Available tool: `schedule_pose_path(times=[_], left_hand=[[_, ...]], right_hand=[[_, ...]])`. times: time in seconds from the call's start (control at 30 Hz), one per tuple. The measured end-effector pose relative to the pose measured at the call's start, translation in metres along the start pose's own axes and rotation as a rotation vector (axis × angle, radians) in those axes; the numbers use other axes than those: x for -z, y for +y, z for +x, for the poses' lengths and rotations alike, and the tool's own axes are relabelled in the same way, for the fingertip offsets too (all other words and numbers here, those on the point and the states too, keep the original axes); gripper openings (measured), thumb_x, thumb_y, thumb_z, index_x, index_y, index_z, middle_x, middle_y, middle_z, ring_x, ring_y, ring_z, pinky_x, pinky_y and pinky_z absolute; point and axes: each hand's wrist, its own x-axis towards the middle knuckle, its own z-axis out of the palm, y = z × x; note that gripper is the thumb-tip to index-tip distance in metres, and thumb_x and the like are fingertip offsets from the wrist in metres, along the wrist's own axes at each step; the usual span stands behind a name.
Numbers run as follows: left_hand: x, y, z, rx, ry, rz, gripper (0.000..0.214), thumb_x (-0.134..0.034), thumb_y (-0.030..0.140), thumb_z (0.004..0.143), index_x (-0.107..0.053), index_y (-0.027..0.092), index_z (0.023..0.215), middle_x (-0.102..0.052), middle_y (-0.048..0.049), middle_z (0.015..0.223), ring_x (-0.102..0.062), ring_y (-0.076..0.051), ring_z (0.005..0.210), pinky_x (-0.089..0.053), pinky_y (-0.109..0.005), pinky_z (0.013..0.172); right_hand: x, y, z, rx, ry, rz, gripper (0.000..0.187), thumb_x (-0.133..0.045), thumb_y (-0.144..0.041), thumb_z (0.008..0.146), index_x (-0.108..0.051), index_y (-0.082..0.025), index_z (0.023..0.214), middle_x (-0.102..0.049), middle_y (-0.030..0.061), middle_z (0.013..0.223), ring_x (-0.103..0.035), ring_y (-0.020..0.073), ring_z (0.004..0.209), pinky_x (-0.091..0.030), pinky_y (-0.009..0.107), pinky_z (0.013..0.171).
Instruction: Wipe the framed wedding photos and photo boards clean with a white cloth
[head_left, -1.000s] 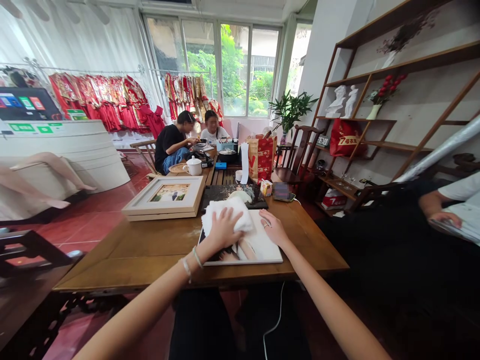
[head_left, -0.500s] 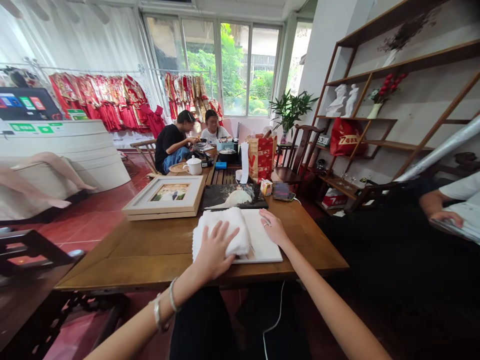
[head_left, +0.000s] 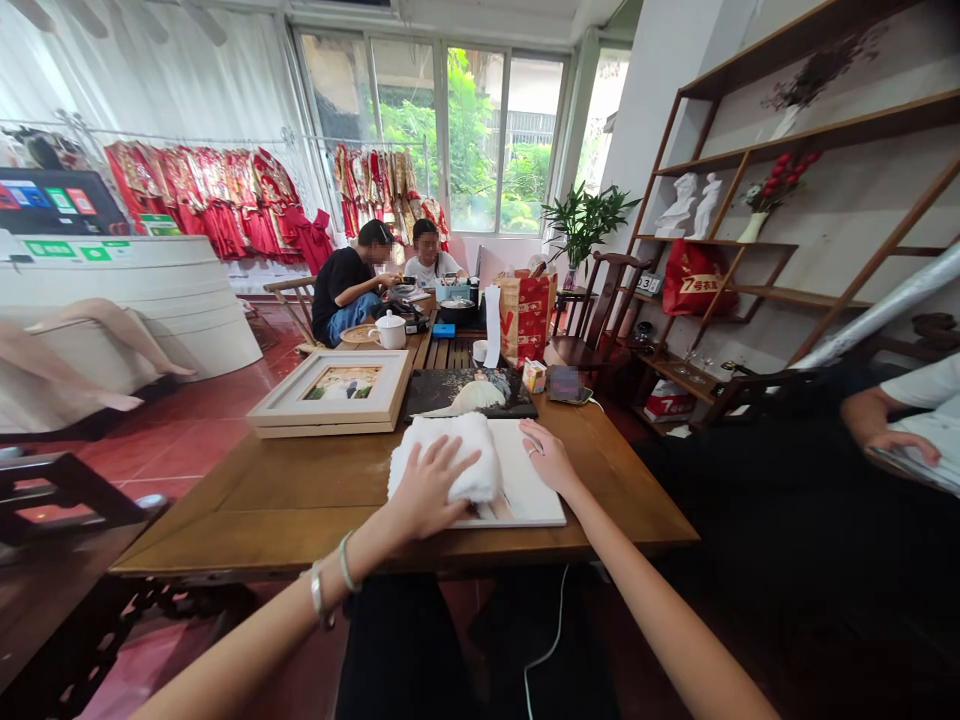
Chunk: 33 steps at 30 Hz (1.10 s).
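Note:
My left hand (head_left: 431,488) lies with fingers spread on a folded white towel (head_left: 474,455). Beneath the towel is a white photo panel (head_left: 521,490), which lies flat near the front edge of the wooden table; the towel hides its left part. My right hand (head_left: 547,455) rests on the panel's right edge, fingers stretched out, a ring on one of them. Just behind the panel lies a dark picture (head_left: 517,395) with a pale figure on it. To the left, a framed photo (head_left: 341,385) with a light wood frame lies on top of another frame.
Behind the pictures stand a small box (head_left: 534,376), a phone (head_left: 568,384) with a white cable, a red paper bag (head_left: 525,320) and a white lidded mug (head_left: 390,329). Two people sit at the far end. Another person sits at the right, beside wooden shelves (head_left: 720,250).
The view has shifted slightly. My left hand and the towel look almost the same, the hand a touch lower at the wrist. My right hand stays on the panel's edge.

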Motion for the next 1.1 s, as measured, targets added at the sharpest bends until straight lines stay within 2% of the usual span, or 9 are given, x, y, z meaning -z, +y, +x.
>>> schedule_pose_path(times=[0.2, 0.33, 0.5, 0.8, 0.9, 1.0, 1.1], left_hand=[[-0.008, -0.033, 0.055, 0.01, 0.089, 0.051, 0.06, -0.052, 0.038, 0.085, -0.036, 0.028, 0.142, -0.034, -0.0117, 0.148, -0.028, -0.034, 0.136, -0.023, -0.06, 0.105], [-0.01, -0.038, 0.063, 0.016, 0.098, 0.055, 0.059, -0.051, 0.04, 0.086, -0.037, 0.028, 0.142, -0.035, -0.0117, 0.147, -0.029, -0.034, 0.135, -0.025, -0.059, 0.105], [-0.007, -0.028, 0.036, 0.011, 0.097, 0.055, 0.062, -0.053, 0.034, 0.083, -0.035, 0.029, 0.142, -0.034, -0.0111, 0.148, -0.027, -0.034, 0.136, -0.024, -0.058, 0.105], [-0.002, 0.011, -0.052, -0.007, 0.021, -0.033, 0.08, -0.057, 0.024, 0.07, -0.029, 0.033, 0.144, -0.023, -0.0059, 0.153, -0.017, -0.034, 0.14, -0.014, -0.06, 0.109], [-0.002, 0.017, -0.074, -0.03, 0.0, -0.052, 0.085, -0.057, 0.023, 0.067, -0.025, 0.035, 0.145, -0.018, -0.004, 0.155, -0.015, -0.035, 0.14, -0.011, -0.06, 0.11], [0.003, 0.017, -0.078, -0.037, -0.033, -0.055, 0.085, -0.057, 0.023, 0.068, -0.025, 0.037, 0.145, -0.019, -0.0031, 0.155, -0.016, -0.034, 0.14, -0.013, -0.06, 0.11], [0.008, 0.01, -0.061, -0.028, -0.046, -0.046, 0.08, -0.057, 0.025, 0.07, -0.028, 0.037, 0.144, -0.024, -0.0037, 0.153, -0.02, -0.033, 0.139, -0.017, -0.058, 0.109]], right_hand=[[0.0, 0.002, 0.0, 0.008, 0.009, 0.0, 0.036, -0.048, -0.015, 0.079, -0.068, -0.016, 0.109, -0.063, 0.0116, 0.123, -0.053, 0.0231, 0.122, -0.035, 0.044, 0.109], [-0.001, 0.004, 0.0, 0.013, 0.014, 0.013, 0.035, -0.049, -0.015, 0.079, -0.068, -0.016, 0.108, -0.064, 0.0111, 0.122, -0.054, 0.0227, 0.121, -0.035, 0.044, 0.11], [-0.001, 0.003, 0.0, 0.004, 0.015, 0.014, 0.035, -0.049, -0.015, 0.079, -0.068, -0.016, 0.108, -0.063, 0.0107, 0.124, -0.054, 0.0222, 0.121, -0.035, 0.043, 0.11], [0.0, 0.001, -0.002, 0.003, 0.019, 0.022, 0.035, -0.048, -0.015, 0.08, -0.068, -0.017, 0.108, -0.063, 0.0097, 0.124, -0.053, 0.0226, 0.123, -0.035, 0.043, 0.11], [0.0, 0.001, -0.002, 0.006, 0.02, 0.034, 0.034, -0.048, -0.015, 0.08, -0.069, -0.019, 0.107, -0.064, 0.0082, 0.123, -0.053, 0.0221, 0.122, -0.035, 0.043, 0.11], [0.0, 0.0, -0.001, 0.002, 0.013, 0.037, 0.034, -0.048, -0.015, 0.08, -0.069, -0.019, 0.107, -0.064, 0.0084, 0.123, -0.052, 0.0223, 0.123, -0.034, 0.043, 0.11], [0.0, 0.0, -0.001, -0.01, 0.003, 0.044, 0.034, -0.048, -0.016, 0.08, -0.068, -0.017, 0.108, -0.062, 0.01, 0.124, -0.052, 0.0233, 0.124, -0.034, 0.044, 0.11]])
